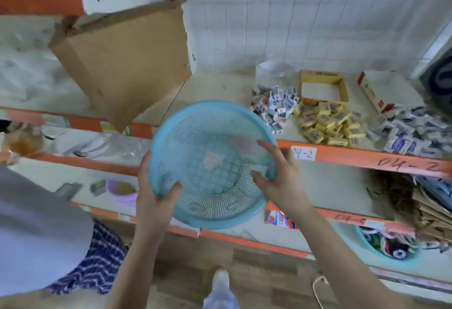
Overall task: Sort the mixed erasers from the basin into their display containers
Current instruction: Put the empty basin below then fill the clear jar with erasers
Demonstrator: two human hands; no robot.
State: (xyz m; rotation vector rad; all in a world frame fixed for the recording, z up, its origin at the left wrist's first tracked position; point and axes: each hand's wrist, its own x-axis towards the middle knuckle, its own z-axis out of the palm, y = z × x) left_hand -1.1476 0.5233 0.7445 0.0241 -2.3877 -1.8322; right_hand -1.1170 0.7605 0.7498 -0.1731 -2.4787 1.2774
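Note:
I hold a round light-blue perforated basin (pixel 210 137) tilted in front of the shelves, with my left hand (pixel 152 186) gripping its left rim and my right hand (pixel 274 174) gripping its right rim. Inside it I see only a small pale blur near the middle. On the top shelf to the right lie three heaps of erasers: pinkish-white ones (pixel 275 106), yellow ones (pixel 330 123) and blue-white ones (pixel 415 132). Behind them stand a clear jar (pixel 274 70), an open yellow cardboard box (pixel 322 86) and a red-and-white box (pixel 374 91).
A large tilted cardboard box (pixel 122 62) stands on the shelf at the left. The orange shelf edge (pixel 367 157) carries labels reading 04-2. Lower shelves hold a purple bowl (pixel 122 192), brown paper bags (pixel 415 198) and a teal basin (pixel 386 245). Someone's grey-clad back (pixel 36 230) is at the left.

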